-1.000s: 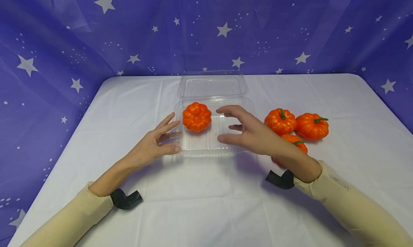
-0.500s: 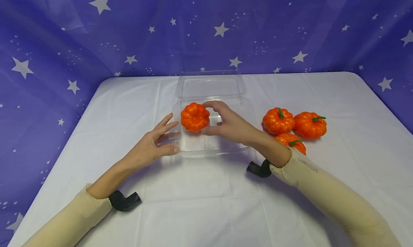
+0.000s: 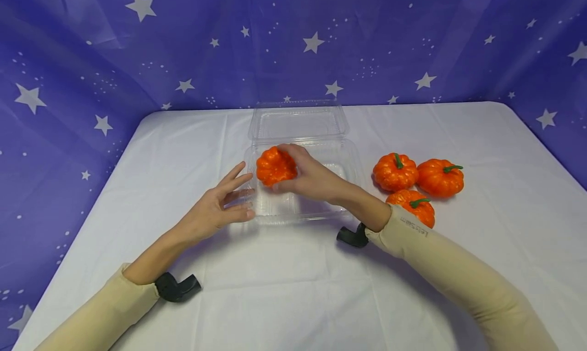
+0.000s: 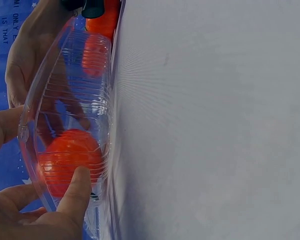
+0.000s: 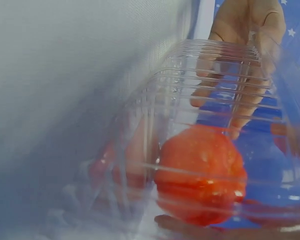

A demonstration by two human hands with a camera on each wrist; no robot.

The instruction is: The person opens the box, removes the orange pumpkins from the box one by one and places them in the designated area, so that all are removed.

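In the head view an orange toy pumpkin (image 3: pixel 271 168) sits in the left part of a clear plastic box (image 3: pixel 316 217), its stem out of sight. My right hand (image 3: pixel 316 180) reaches over the box from the right and grips the pumpkin, thumb at the near side and fingers at the far side. My left hand (image 3: pixel 215 208) stays at the box's left end with spread, fairly straight fingers. In the left wrist view its thumb (image 4: pixel 76 192) lies against the outer wall, and the pumpkin shows through the plastic. The right wrist view is partly blurred.
The box's hinged lid (image 3: pixel 300 124) lies folded back behind it. To the right stand three more pumpkins with green stems, a left one (image 3: pixel 395 171), a right one (image 3: pixel 440 179) and a near one (image 3: pixel 412 207). A white cloth (image 3: pixel 293 279) covers the table.
My right hand has moved left across the box and closed round the pumpkin, which now looks slightly tilted. The left hand has stayed at the box's left end.
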